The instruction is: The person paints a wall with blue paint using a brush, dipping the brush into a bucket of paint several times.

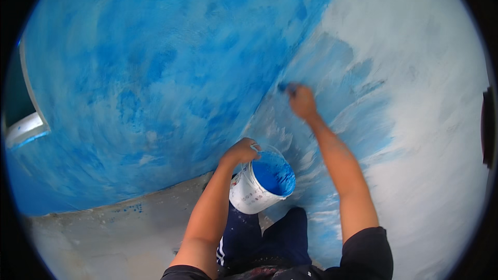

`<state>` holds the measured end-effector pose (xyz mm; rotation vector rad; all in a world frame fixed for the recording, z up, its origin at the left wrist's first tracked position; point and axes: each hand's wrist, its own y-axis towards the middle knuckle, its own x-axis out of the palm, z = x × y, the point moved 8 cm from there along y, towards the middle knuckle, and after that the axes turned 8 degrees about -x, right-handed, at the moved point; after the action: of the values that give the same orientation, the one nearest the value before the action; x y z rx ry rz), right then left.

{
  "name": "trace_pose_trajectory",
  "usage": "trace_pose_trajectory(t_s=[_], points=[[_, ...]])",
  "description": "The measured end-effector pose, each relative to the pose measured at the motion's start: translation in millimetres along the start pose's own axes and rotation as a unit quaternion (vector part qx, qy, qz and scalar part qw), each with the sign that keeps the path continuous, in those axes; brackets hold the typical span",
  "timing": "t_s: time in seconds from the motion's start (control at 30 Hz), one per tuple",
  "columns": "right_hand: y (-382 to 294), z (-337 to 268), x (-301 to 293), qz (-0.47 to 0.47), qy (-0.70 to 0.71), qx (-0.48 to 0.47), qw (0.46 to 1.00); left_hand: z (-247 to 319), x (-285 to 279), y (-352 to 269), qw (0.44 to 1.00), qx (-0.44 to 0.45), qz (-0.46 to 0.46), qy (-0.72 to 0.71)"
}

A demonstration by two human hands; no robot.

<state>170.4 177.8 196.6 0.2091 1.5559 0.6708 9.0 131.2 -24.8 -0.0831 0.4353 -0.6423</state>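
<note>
My left hand (242,151) grips the handle and rim of a white plastic bucket (251,198), which is tilted and holds blue paint (268,173). Up and to the right, my right hand (300,100) is closed on a small, blurred tool with a blue-stained end, probably a paintbrush (286,87). That end is at the corner where the blue wall (175,66) meets the pale grey-white wall (420,66). Streaks of lighter blue spread over the pale wall around my right hand and forearm.
The grey floor (116,237), with blue paint drops, runs along the foot of the blue wall. A window-like opening with a light sill (27,124) is at the far left. A dark object (488,128) stands at the right rim. My legs are below the bucket.
</note>
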Motion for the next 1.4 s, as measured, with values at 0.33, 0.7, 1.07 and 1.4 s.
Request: trace_pose_trajectory(t_s=[0.33, 0.7, 1.07, 1.4], points=[[34.3, -9.7, -191.6, 0.384, -0.232, -0.135, 0.884, -5.6, -4.3, 0.0, 0.999, -0.03, -0.002, -0.019], [-126.6, -11.0, -6.7, -0.072, -0.124, -0.107, 0.984, -8.8, -1.1, 6.2, 0.998, -0.041, -0.022, -0.042], [-27.4, 2.6, -233.4, 0.33, -0.284, -0.101, 0.894, -0.9, -1.3, -2.9, 0.996, -0.064, -0.032, -0.049], [-100.0, -14.2, -38.8, -0.179, -0.132, -0.086, 0.971, 1.6, 4.7, 3.7, 0.995, -0.059, -0.051, -0.064]])
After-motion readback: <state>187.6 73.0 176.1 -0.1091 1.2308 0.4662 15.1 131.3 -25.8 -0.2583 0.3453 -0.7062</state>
